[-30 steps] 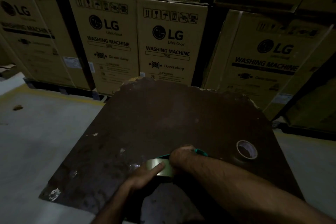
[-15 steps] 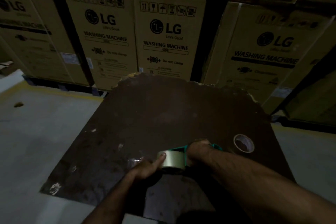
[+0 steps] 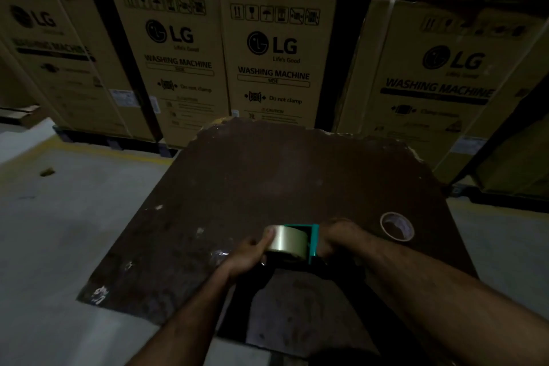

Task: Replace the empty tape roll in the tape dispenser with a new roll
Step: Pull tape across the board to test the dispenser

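A full roll of clear tape (image 3: pixel 287 241) sits against the teal tape dispenser (image 3: pixel 312 242), just above the near part of a dark brown board (image 3: pixel 267 181). My left hand (image 3: pixel 248 255) grips the roll from the left, thumb on its face. My right hand (image 3: pixel 340 236) is closed around the dispenser from the right and hides most of it. An empty cardboard tape core (image 3: pixel 396 226) lies flat on the board to the right of my right hand.
The board lies on a grey concrete floor (image 3: pixel 59 232). Stacked washing machine cartons (image 3: pixel 276 53) stand close behind its far edge. A yellow floor line (image 3: pixel 98 148) runs at the left, with a small scrap (image 3: pixel 47 171) nearby.
Both hands with the roll and dispenser have shifted a little to the right. The roll's side and the teal frame show more than before. The empty core has not moved.
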The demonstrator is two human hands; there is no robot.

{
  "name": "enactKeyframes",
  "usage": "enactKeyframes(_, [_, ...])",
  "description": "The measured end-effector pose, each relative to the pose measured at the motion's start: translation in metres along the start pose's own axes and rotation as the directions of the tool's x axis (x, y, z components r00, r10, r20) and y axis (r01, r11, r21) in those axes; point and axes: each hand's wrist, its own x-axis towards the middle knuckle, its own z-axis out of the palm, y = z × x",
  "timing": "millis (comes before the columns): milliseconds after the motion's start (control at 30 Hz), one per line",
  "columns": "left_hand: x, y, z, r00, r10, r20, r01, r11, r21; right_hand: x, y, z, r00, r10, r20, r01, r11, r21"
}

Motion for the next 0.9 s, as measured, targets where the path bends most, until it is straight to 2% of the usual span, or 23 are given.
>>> enactKeyframes(33, [0.002, 0.007, 0.004, 0.999, 0.046, -0.029, -0.047, 0.997, -0.055, -0.027, 0.045, 0.070, 0.998, 0.036, 0.046, -0.037, 0.999, 0.013])
enactKeyframes(67, [0.003, 0.014, 0.007, 0.995, 0.084, -0.054, -0.089, 0.992, -0.091, -0.038, 0.059, 0.094, 0.953, 0.302, -0.013, -0.302, 0.953, -0.034])
enactKeyframes(100, [0.005, 0.022, 0.009, 0.991, 0.118, -0.066, -0.125, 0.985, -0.121, -0.039, 0.073, 0.105, 0.951, 0.303, 0.052, -0.305, 0.951, 0.038])
enactKeyframes(133, [0.008, 0.029, 0.012, 0.987, 0.142, -0.069, -0.152, 0.976, -0.155, -0.039, 0.088, 0.118, 0.948, 0.313, 0.056, -0.318, 0.935, 0.158])
enactKeyframes(233, [0.021, 0.042, 0.018, 0.983, 0.165, -0.077, -0.178, 0.964, -0.197, -0.033, 0.119, 0.112, 0.946, 0.315, -0.075, -0.237, 0.831, 0.502])
enactKeyframes(333, [0.033, 0.044, 0.023, 0.985, 0.153, -0.078, -0.164, 0.973, -0.161, -0.032, 0.146, 0.139, 0.958, 0.282, -0.057, -0.127, 0.594, 0.795])
enactKeyframes(400, [0.036, 0.043, 0.028, 0.985, 0.154, -0.079, -0.159, 0.985, -0.063, -0.033, 0.154, 0.150, 0.956, 0.286, -0.062, -0.073, 0.438, 0.896])
enactKeyframes(567, [0.039, 0.035, 0.038, 0.983, 0.160, -0.091, -0.146, 0.978, 0.147, -0.026, 0.156, 0.177, 0.976, 0.215, 0.044, -0.052, 0.033, 0.998])
enactKeyframes(667, [0.039, 0.034, 0.038, 0.977, 0.187, -0.099, -0.156, 0.953, 0.260, -0.024, 0.156, 0.181, 0.976, 0.204, 0.074, -0.042, -0.157, 0.987])
enactKeyframes(800, [0.038, 0.029, 0.041, 0.979, 0.182, -0.096, -0.144, 0.939, 0.311, -0.015, 0.160, 0.189, 0.976, 0.205, 0.071, -0.010, -0.282, 0.959])
enactKeyframes(900, [0.036, 0.024, 0.043, 0.981, 0.173, -0.087, -0.136, 0.934, 0.329, -0.004, 0.159, 0.201, 0.976, 0.193, 0.103, -0.040, -0.304, 0.952])
